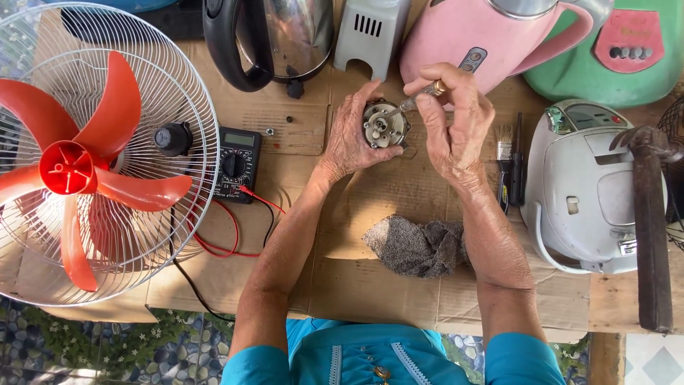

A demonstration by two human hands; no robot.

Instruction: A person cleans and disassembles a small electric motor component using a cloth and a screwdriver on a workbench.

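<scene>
My left hand (350, 135) grips a small round metal fan motor (385, 125), its open face turned up toward me. My right hand (456, 121) holds a thin screwdriver (412, 101) with a brass collar, its tip resting on the motor's face. Both hands hover over flattened cardboard (370, 285) that covers the work surface.
A fan grille with red blades (92, 160) lies at left beside a black multimeter (238, 164) with red and black leads. A grey rag (417, 246), paintbrush (504, 153), white appliance (584, 196), hammer (652, 221), black kettle (267, 39) and pink kettle (484, 39) surround the hands.
</scene>
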